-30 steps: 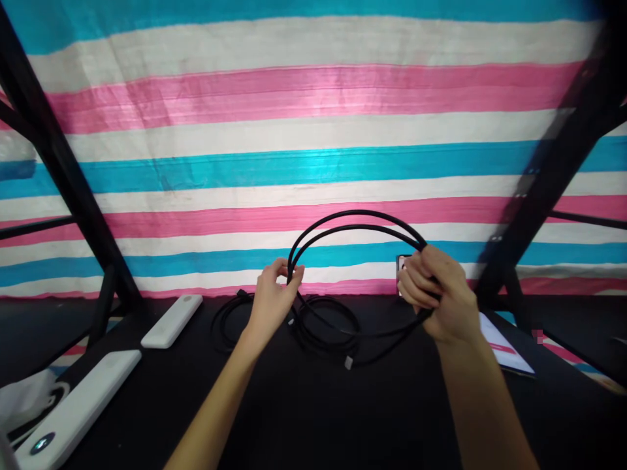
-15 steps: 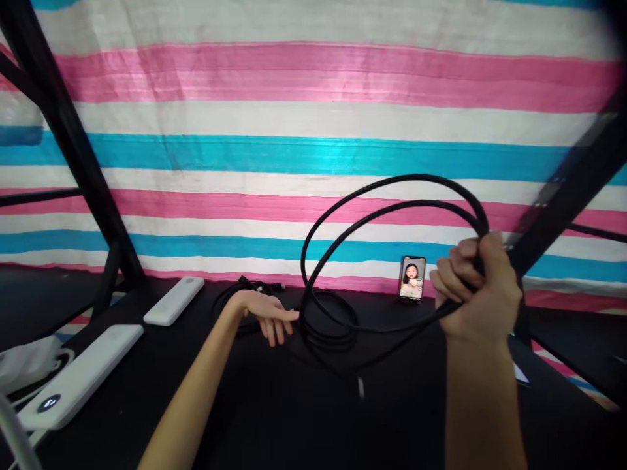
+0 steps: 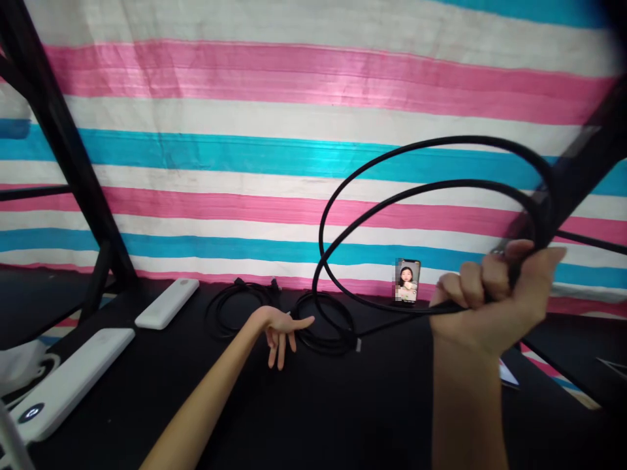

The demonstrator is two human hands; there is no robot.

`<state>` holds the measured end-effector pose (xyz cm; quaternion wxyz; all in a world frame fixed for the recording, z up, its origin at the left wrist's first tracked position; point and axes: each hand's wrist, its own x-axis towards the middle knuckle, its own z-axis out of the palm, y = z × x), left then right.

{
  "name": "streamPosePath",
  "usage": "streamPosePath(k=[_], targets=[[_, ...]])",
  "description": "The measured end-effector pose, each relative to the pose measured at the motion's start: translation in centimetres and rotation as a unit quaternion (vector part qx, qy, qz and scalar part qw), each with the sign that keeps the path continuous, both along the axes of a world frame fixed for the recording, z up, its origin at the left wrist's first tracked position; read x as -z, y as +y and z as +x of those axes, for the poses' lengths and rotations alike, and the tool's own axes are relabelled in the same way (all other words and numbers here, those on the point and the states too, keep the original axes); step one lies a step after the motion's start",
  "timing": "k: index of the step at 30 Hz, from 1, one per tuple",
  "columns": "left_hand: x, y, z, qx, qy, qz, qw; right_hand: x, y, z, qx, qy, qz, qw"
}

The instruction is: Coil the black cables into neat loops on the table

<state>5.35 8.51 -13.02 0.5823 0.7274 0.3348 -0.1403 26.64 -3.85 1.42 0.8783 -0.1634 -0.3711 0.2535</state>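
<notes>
Two wide loops of black cable [image 3: 431, 187] hang in the air from my right hand [image 3: 499, 294], whose fingers are wrapped round the cable. My left hand [image 3: 281, 329] is held over the dark tabletop [image 3: 313, 418] with fingers apart and thumb pointing right, and nothing shows in it. Just behind and right of it lies a coiled black cable [image 3: 326, 349], with a small pale tag or end near its right side. Farther back to the left, another black cable coil [image 3: 220, 313] rests on the table, its connectors at the rear.
A phone [image 3: 407, 282] with a lit screen stands upright at the back. Two white power banks [image 3: 73, 385] lie on the left, beside a white plug and cord [image 3: 24, 365]. Black frame posts [image 3: 73, 150] rise on both sides. Striped sheeting [image 3: 245, 117] hangs behind.
My right hand has moved right with the cable, and its loops have opened wider and risen. My left hand has shifted slightly right and down, away from the loops.
</notes>
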Motion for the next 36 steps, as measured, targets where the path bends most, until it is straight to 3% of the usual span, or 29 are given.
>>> streamPosePath(k=[5,12,16,20,24,25,27,29,31,33,36], targets=[[-0.5,0.2,-1.2,-0.045,0.004,0.012,0.999,-0.1,0.6,1.4,-0.070,0.035,-0.001,0.997],[-3.0,-0.2,-3.5,-0.086,0.047,0.015,0.995,-0.2,1.2,5.1,-0.229,0.073,0.009,0.971],[-2.1,-0.2,-2.6,-0.181,-0.004,0.044,0.983,-0.2,1.2,4.3,-0.268,0.097,0.000,0.958],[-1.2,0.4,-1.8,-0.230,-0.101,0.084,0.964,0.4,1.4,3.7,-0.278,0.001,-0.028,0.960],[-3.6,-0.3,-4.1,-0.224,-0.131,0.113,0.959,1.2,2.2,4.8,-0.274,-0.175,-0.124,0.938],[-4.6,-0.9,-4.8,-0.226,-0.143,0.131,0.954,1.4,2.3,5.0,-0.259,-0.239,-0.143,0.925],[-6.7,-2.3,-5.7,-0.234,-0.185,0.244,0.923,1.6,2.3,4.5,-0.190,-0.378,-0.154,0.893],[-8.6,-4.0,-5.4,-0.262,-0.234,0.321,0.879,1.5,1.7,3.0,-0.071,-0.495,-0.131,0.856],[-9.9,-5.7,-4.1,-0.284,-0.297,0.332,0.849,1.4,0.6,0.8,0.051,-0.563,-0.093,0.819],[-10.6,-7.2,-2.6,-0.249,-0.318,0.331,0.853,1.4,-0.5,-1.3,0.143,-0.597,-0.032,0.788],[-10.9,-8.7,-1.5,-0.209,-0.277,0.341,0.874,1.7,-1.4,-3.0,0.245,-0.623,0.020,0.742]])
